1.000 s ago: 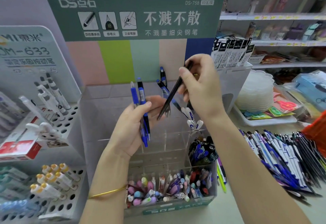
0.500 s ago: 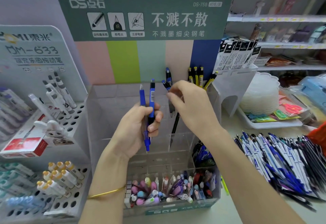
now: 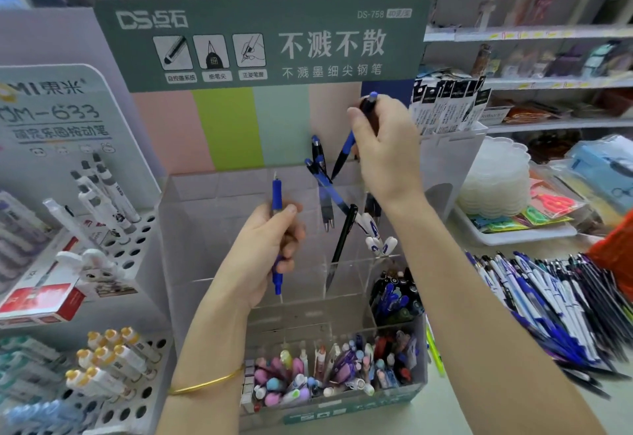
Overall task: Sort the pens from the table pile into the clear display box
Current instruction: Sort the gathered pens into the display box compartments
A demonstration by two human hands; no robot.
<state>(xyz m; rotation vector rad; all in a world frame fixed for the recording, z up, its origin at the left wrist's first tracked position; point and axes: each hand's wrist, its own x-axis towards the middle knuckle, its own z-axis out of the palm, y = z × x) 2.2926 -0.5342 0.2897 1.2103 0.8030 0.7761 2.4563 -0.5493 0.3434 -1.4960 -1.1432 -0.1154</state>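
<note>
The clear display box (image 3: 202, 229) stands in front of me under a green header card. My left hand (image 3: 263, 249) grips one blue pen (image 3: 276, 191) upright over the box's middle. Higher up, my right hand (image 3: 387, 150) pinches a blue-and-black pen (image 3: 344, 152), tip slanting down-left above the box's back right compartments. A black pen (image 3: 342, 243) leans loose inside a middle compartment. A few blue pens (image 3: 318, 164) stand in the back. The pen pile (image 3: 548, 301) lies on the table to the right.
The box's front compartment holds several pastel pens (image 3: 325, 376); dark pens (image 3: 394, 294) fill a right compartment. A white perforated rack (image 3: 113, 225) with pens stands at left. At right are a tray (image 3: 513, 232) of plastic lids and scissors, and shelves behind.
The black pen left my right hand and now leans in the box. One of the two blue pens went from my left hand to my right, which rose toward the back.
</note>
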